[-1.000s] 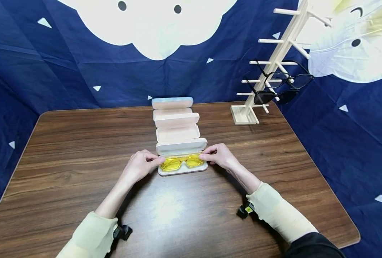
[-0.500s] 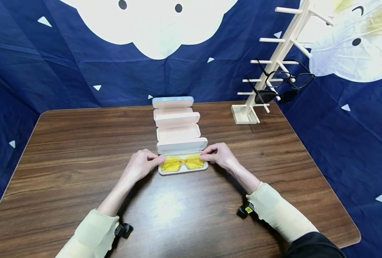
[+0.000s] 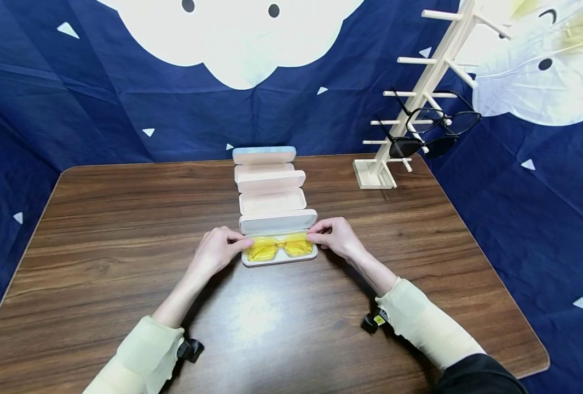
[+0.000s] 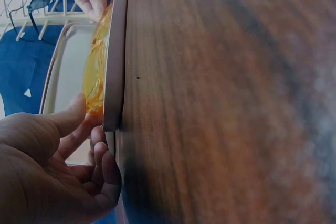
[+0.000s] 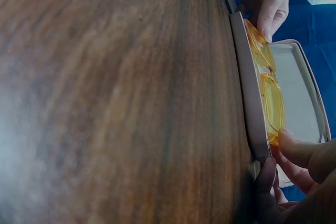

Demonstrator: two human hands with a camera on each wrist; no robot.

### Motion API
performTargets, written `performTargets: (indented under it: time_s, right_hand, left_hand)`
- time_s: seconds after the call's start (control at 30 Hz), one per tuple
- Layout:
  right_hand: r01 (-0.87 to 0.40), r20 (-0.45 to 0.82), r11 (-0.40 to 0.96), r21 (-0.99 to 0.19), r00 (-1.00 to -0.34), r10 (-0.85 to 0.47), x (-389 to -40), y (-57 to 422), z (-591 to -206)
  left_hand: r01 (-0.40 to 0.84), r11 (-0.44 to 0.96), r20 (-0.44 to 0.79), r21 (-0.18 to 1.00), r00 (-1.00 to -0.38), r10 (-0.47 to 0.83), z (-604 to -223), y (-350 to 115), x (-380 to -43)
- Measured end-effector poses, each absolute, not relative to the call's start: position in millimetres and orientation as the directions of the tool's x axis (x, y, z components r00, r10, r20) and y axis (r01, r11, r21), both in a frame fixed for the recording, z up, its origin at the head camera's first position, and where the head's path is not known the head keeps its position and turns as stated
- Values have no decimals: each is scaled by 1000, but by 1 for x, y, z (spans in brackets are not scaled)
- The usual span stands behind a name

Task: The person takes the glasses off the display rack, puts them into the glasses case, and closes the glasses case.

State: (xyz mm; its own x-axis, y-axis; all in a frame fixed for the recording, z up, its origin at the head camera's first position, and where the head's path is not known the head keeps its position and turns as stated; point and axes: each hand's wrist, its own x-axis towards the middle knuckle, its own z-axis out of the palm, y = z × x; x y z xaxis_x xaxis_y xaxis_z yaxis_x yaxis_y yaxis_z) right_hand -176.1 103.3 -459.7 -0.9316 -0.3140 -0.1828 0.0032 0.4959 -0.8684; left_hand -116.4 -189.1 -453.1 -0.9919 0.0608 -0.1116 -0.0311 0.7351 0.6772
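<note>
Near the middle of the tabletop (image 3: 123,262), pinched at one end by left hand (image 3: 217,250), at the other by right hand (image 3: 338,238): yellow glasses (image 3: 280,247), directly between both, over the base of the front case (image 3: 278,222). Behind, toward the far edge, two more cases (image 3: 272,202), lids raised. Near the far right corner, wooden stand (image 3: 427,81) with two black pairs (image 3: 404,148).

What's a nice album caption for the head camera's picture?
Left hand and right hand hold yellow glasses at the nearest open case while two dark pairs hang on a wooden stand.
</note>
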Motion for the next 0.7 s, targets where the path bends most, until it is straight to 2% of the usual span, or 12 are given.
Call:
performTargets:
  time_s: [0.43, 0.7]
  right_hand:
    - [30, -204, 495, -868, -931, -302, -178, 104, -461]
    - [115, -253, 428, -896, -926, -279, -178, 107, -459]
  left_hand:
    - [-51, 722, -117, 690, -992, 42, -451, -190, -115]
    - [-38, 717, -90, 696, -995, 35, -447, -194, -110]
